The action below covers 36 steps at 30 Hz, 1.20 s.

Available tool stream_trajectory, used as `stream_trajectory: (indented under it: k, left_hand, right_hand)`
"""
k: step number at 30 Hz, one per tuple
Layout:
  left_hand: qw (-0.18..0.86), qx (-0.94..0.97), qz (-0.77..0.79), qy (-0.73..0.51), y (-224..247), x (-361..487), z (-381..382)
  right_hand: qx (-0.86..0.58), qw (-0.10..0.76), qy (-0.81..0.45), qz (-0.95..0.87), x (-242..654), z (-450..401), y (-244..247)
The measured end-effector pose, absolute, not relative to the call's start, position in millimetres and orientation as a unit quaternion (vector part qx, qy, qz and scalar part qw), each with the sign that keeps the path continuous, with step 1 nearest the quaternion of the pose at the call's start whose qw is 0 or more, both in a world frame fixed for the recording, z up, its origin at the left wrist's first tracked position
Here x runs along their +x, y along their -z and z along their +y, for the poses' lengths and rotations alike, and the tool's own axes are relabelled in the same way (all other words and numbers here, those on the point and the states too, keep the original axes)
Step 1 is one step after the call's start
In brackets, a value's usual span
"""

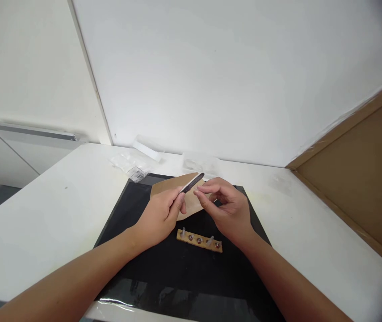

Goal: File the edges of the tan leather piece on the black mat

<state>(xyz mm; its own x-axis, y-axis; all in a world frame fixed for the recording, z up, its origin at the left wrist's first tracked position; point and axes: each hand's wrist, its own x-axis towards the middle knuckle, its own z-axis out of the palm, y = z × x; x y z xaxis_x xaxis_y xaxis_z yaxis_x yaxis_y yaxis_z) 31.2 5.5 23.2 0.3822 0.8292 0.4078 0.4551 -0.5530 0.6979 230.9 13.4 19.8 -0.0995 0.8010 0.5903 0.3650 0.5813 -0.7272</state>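
Note:
My left hand (159, 214) is closed around a slim, flat nail file (193, 182), dark on its face with a pale edge and a rounded tip. The file points up and to the right. Just right of it, my right hand (227, 205) pinches thumb and forefinger together; whatever is between them is too small to make out. Below the hands, a tan strip (207, 243) lies on the black mat (177, 273). It carries several reddish-brown round pieces and short clear pegs, some of them tilted.
Behind the hands, a brown sheet of paper (167, 184) lies on the mat. Clear plastic bags (127, 163), a white block (146, 151) and a clear box (201, 162) sit along the wall. A brown framed board (361, 179) stands at the right of the white table (63, 201).

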Motion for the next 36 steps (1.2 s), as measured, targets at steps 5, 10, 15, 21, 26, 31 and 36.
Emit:
stream_trajectory:
  k: [5, 10, 15, 21, 26, 31, 36]
  left_hand:
    - [0.257, 0.796, 0.391, -0.383, -25, 32, 5]
    - [0.261, 0.793, 0.389, -0.389, -26, 32, 4]
    - [0.249, 0.795, 0.392, -0.39, -27, 34, 1]
    - [0.218, 0.802, 0.389, -0.397, -28, 36, 1]
    - [0.218, 0.808, 0.381, -0.394, -26, 37, 1]
    - [0.198, 0.81, 0.383, -0.398, -25, 35, 0]
    - [0.184, 0.817, 0.373, -0.4, -23, 34, 1]
  right_hand:
    - [-0.411, 0.52, -0.181, -0.727, 231, 15, -20]
    - [-0.435, 0.501, -0.16, -0.731, 230, 16, -20]
    - [-0.417, 0.499, -0.106, -0.752, 227, 14, -21]
    - [-0.439, 0.525, -0.014, -0.729, 221, 14, -24]
    - [-0.418, 0.483, -0.009, -0.769, 220, 14, -24]
    - [-0.44, 0.483, 0.02, -0.757, 221, 15, -26]
    - [-0.448, 0.477, 0.036, -0.756, 223, 17, -26]
